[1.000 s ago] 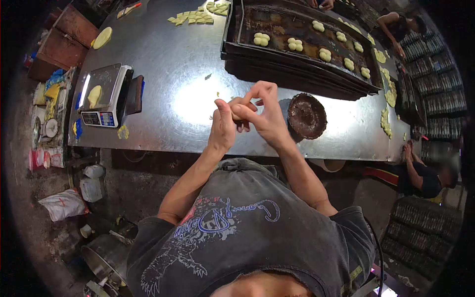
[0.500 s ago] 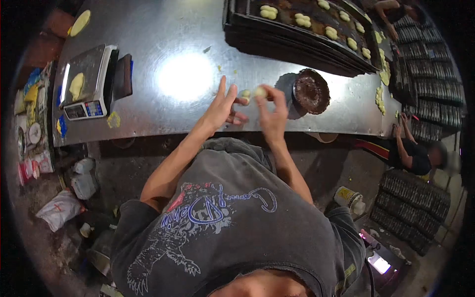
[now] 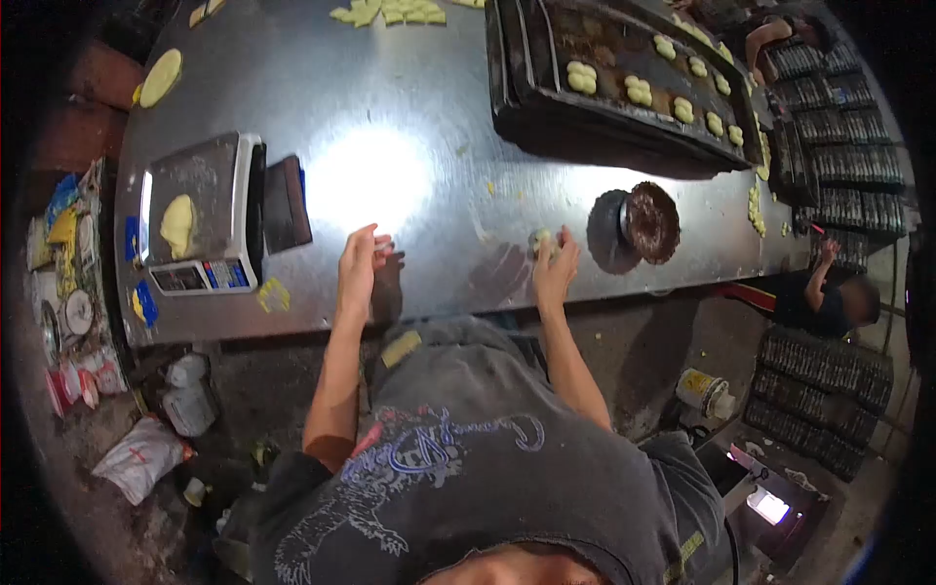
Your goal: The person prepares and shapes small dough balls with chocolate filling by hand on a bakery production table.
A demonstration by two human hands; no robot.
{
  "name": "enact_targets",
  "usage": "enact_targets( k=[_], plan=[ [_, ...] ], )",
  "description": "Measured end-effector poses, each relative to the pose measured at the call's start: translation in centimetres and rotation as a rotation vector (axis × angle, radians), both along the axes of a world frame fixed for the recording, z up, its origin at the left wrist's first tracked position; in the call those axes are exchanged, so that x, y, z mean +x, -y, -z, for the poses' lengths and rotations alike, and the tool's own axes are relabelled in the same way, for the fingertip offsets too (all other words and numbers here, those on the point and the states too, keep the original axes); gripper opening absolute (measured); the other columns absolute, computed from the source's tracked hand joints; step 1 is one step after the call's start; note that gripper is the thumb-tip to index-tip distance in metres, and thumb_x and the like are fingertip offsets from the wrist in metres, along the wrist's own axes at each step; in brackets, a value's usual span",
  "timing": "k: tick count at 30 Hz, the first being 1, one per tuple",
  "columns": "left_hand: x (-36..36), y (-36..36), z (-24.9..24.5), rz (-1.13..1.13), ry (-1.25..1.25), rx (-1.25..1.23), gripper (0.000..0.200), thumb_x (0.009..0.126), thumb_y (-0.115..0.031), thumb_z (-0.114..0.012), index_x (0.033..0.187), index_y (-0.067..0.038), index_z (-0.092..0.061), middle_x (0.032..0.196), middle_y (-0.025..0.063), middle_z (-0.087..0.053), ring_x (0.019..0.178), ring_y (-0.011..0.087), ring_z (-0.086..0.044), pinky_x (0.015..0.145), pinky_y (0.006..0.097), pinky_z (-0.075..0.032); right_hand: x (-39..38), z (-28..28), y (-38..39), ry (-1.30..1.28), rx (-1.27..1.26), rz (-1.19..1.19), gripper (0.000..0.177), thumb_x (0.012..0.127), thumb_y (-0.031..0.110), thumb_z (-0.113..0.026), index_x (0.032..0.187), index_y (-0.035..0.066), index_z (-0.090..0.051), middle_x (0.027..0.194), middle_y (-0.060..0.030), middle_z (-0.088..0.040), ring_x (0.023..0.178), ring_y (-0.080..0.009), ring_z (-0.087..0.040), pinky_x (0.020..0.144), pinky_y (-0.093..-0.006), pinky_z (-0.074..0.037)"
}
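Note:
My right hand point(image 3: 554, 273) is closed around a small piece of pale dough point(image 3: 541, 237), low over the metal table, with its fingertips pointing away from me. My left hand point(image 3: 359, 268) is apart from it to the left, over the table near the front edge. Its fingers are loosely bent and spread, and no dough shows in them. Right of my right hand stands a round bowl point(image 3: 653, 222) with a dark brown inside. A digital scale point(image 3: 200, 219) at the left carries a flattened lump of dough point(image 3: 178, 226).
Stacked dark baking trays point(image 3: 600, 44) hold several clustered dough pieces at the back right. Cut dough point(image 3: 414, 12) lies at the far edge. A dark block point(image 3: 286, 205) sits beside the scale. Another person point(image 3: 829, 292) is at the table's right end.
My hands have moved apart, the left one going left and away from the dough. The right hand keeps hold of dough, now lower. My view has shifted, showing more of the table's far side.

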State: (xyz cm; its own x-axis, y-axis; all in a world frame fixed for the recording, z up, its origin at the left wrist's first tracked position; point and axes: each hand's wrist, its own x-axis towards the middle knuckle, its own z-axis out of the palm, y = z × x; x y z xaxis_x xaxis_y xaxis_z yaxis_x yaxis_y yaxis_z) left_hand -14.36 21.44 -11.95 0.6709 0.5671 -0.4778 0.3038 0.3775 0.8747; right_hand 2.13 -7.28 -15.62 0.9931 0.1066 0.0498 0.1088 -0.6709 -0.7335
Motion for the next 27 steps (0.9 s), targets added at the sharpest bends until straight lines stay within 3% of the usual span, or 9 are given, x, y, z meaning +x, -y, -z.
enact_targets(
  k=[4,9,12,15,18,21,22,24,27],
  plan=[
    [1.8,-3.2,2.9,-0.057,0.000,-0.048,0.046,0.107,-0.038,-0.048,0.134,-0.002,-0.056,0.112,0.0072,-0.067,0.094,0.0116,-0.062,0.083,0.0266,-0.049,1.6,-0.1,-5.3,0.022,-0.003,-0.356,0.027,0.101,0.015,-0.056,0.122,-0.002,-0.061,0.111,-0.0174,-0.061,0.103,-0.0334,-0.059,0.095,-0.0396,-0.045],
    [8.4,-7.3,4.0,-0.026,0.059,-0.021,0.042,0.108,-0.033,-0.047,0.131,0.001,-0.058,0.110,0.0071,-0.067,0.095,0.0110,-0.060,0.083,0.0272,-0.048,2.8,0.0,-15.6,-0.494,0.184,-0.562,0.022,0.101,0.017,-0.058,0.112,-0.001,-0.066,0.099,-0.0135,-0.066,0.086,-0.0237,-0.063,0.080,-0.0344,-0.050],
    [12.9,-10.9,5.1,-0.020,0.090,0.062,0.039,0.107,-0.029,-0.049,0.130,0.001,-0.058,0.110,0.0108,-0.068,0.096,0.0160,-0.063,0.087,0.0308,-0.050,6.7,0.6,-22.6,-0.589,0.203,-0.705,0.024,0.103,0.021,-0.057,0.114,0.002,-0.068,0.102,-0.0081,-0.069,0.091,-0.0164,-0.065,0.084,-0.0312,-0.052],
    [16.8,-14.8,6.9,-0.027,0.093,0.243,0.035,0.106,-0.026,-0.051,0.128,0.000,-0.061,0.111,0.0140,-0.069,0.098,0.0205,-0.065,0.088,0.0332,-0.051,13.2,-0.2,-30.3,-0.450,0.173,-0.868,0.024,0.101,0.017,-0.057,0.113,-0.001,-0.066,0.097,-0.0106,-0.068,0.089,-0.0179,-0.062,0.081,-0.0325,-0.050],
    [19.7,-18.9,6.9,-0.040,0.010,0.416,0.033,0.105,-0.025,-0.053,0.125,0.000,-0.063,0.113,0.0153,-0.070,0.100,0.0230,-0.067,0.088,0.0341,-0.051,20.1,-0.9,-38.2,-0.560,0.205,-0.758,0.028,0.101,0.020,-0.056,0.116,-0.002,-0.066,0.104,-0.0138,-0.069,0.093,-0.0192,-0.063,0.083,-0.0332,-0.050],
    [21.3,-21.7,8.6,-0.090,0.011,0.488,0.034,0.105,-0.025,-0.053,0.124,0.000,-0.064,0.115,0.0153,-0.070,0.102,0.0237,-0.067,0.089,0.0343,-0.051,28.7,3.8,-44.6,0.045,0.131,-0.678,0.036,0.095,0.022,-0.064,0.124,0.002,-0.063,0.104,-0.0163,-0.070,0.096,-0.0304,-0.067,0.083,-0.0405,-0.052],
    [21.6,-22.5,9.3,-0.091,0.009,0.496,0.034,0.105,-0.025,-0.052,0.124,0.001,-0.064,0.115,0.0157,-0.071,0.102,0.0241,-0.067,0.090,0.0344,-0.051,31.8,4.2,-46.2,0.140,-0.064,-0.680,0.052,0.092,0.032,-0.068,0.135,0.006,-0.057,0.126,-0.0229,-0.062,0.120,-0.0389,-0.058,0.099,-0.0511,-0.045],
    [21.9,-23.5,10.0,-0.112,-0.017,0.487,0.033,0.106,-0.024,-0.051,0.122,0.000,-0.066,0.112,0.0152,-0.072,0.099,0.0246,-0.068,0.088,0.0345,-0.052,34.3,4.9,-49.2,0.122,-0.344,-0.495,0.076,0.089,0.045,-0.070,0.151,0.013,-0.041,0.152,-0.0279,-0.037,0.142,-0.0473,-0.034,0.110,-0.0699,-0.024],
    [21.7,-24.3,10.5,-0.060,-0.084,0.516,0.028,0.105,-0.020,-0.050,0.123,-0.005,-0.066,0.108,0.0117,-0.071,0.097,0.0231,-0.070,0.083,0.0354,-0.054,36.5,4.6,-51.8,0.012,-0.481,-0.562,0.094,0.085,0.056,-0.071,0.160,0.021,-0.025,0.163,-0.0262,-0.012,0.148,-0.0541,-0.008,0.106,-0.0820,-0.002]
  ],
)
